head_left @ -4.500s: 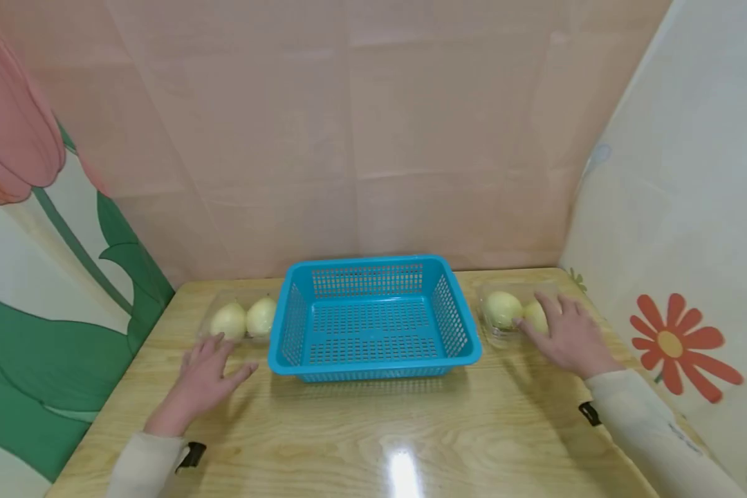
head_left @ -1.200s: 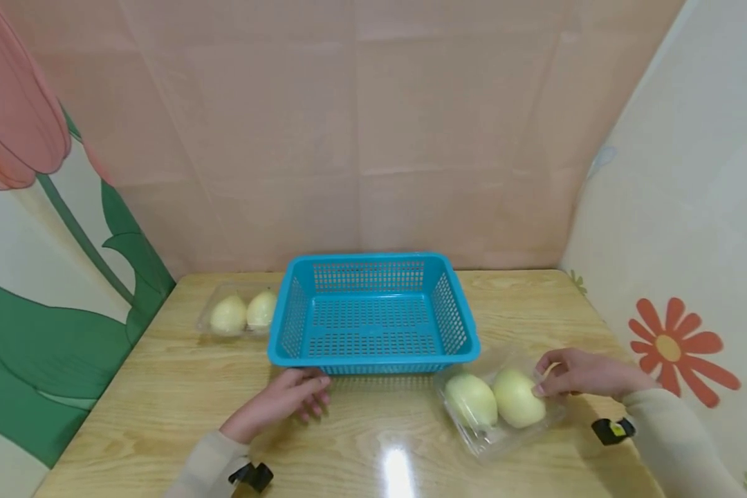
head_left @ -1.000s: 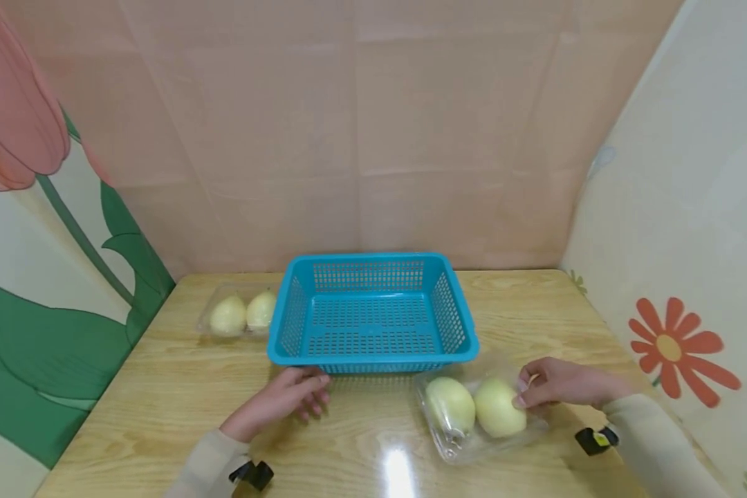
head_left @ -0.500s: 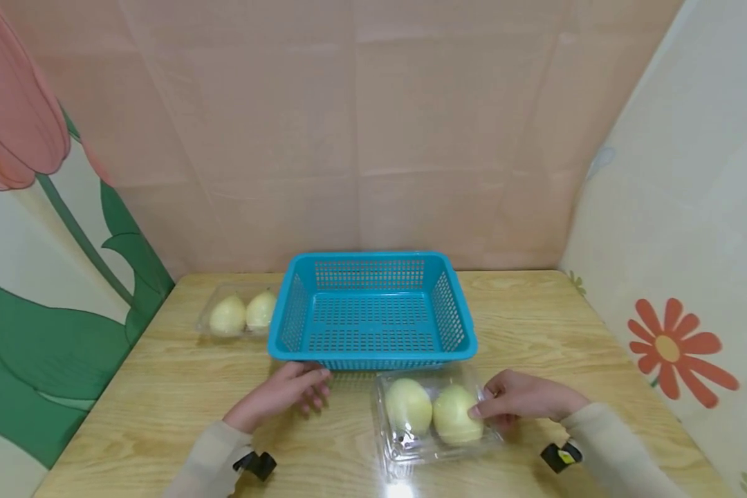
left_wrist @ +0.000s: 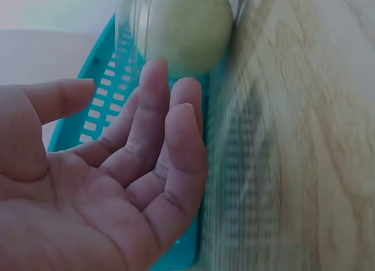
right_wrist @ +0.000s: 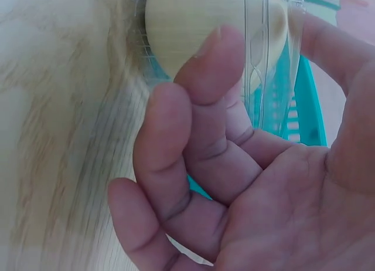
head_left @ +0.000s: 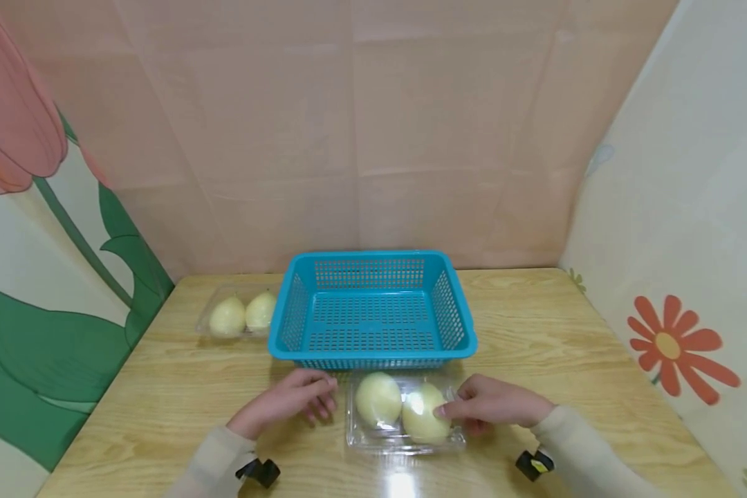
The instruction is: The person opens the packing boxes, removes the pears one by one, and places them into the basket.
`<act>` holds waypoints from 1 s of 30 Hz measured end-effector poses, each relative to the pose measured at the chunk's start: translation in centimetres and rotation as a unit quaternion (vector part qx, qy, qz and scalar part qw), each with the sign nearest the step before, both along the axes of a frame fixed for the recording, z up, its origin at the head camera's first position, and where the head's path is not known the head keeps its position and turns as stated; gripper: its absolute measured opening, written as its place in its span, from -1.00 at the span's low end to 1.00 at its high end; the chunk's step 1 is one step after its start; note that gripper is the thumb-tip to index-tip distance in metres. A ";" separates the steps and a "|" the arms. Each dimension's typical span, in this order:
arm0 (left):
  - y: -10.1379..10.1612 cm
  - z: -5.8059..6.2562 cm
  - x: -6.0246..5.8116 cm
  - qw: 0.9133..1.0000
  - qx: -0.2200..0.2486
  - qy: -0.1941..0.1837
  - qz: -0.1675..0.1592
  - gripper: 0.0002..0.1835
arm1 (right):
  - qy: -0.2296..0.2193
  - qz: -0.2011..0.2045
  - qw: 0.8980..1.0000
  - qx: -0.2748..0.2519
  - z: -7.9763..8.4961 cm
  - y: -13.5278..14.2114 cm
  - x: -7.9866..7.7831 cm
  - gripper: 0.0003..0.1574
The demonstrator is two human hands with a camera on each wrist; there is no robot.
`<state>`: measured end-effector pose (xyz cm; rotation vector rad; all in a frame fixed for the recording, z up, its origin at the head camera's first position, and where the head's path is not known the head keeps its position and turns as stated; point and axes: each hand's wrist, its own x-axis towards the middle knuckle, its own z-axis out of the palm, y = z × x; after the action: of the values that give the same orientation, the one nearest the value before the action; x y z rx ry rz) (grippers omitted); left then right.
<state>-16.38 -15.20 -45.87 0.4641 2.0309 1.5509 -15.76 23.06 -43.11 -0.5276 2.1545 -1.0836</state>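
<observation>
in front of the blue basket [head_left: 373, 355], the clear box [head_left: 404, 449] of two pale fruits [head_left: 378, 399] is pinched at one end by the fingers of the right hand [head_left: 498, 401], apparently to steady it, while by the left hand [head_left: 289, 398], loosely curled nearby, nothing is held.

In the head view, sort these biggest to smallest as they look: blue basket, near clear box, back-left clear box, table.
1. Table
2. Blue basket
3. Near clear box
4. Back-left clear box, partly hidden by the basket
Nearness to the camera leaves the boxes' true order unsure.
</observation>
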 end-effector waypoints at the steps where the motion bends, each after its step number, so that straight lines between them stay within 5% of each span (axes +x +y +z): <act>1: 0.0 -0.1 0.1 1.000 0.002 -0.003 -0.006 -0.58 | 0.002 0.003 1.000 0.001 0.0 -0.2 0.0 -0.26; 14: 0.0 0.5 0.9 1.000 0.019 -0.023 0.007 -0.74 | 0.031 0.019 0.999 0.032 0.7 -1.8 -0.3 -0.28; 30: 0.1 0.0 -0.4 0.999 0.022 -0.019 0.037 -0.65 | 0.062 0.009 0.997 0.038 0.5 -2.4 -2.1 -0.28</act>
<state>-16.79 -15.14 -45.89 0.3751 2.0095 1.6386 -17.82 20.69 -42.65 -0.5922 2.2838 -0.9761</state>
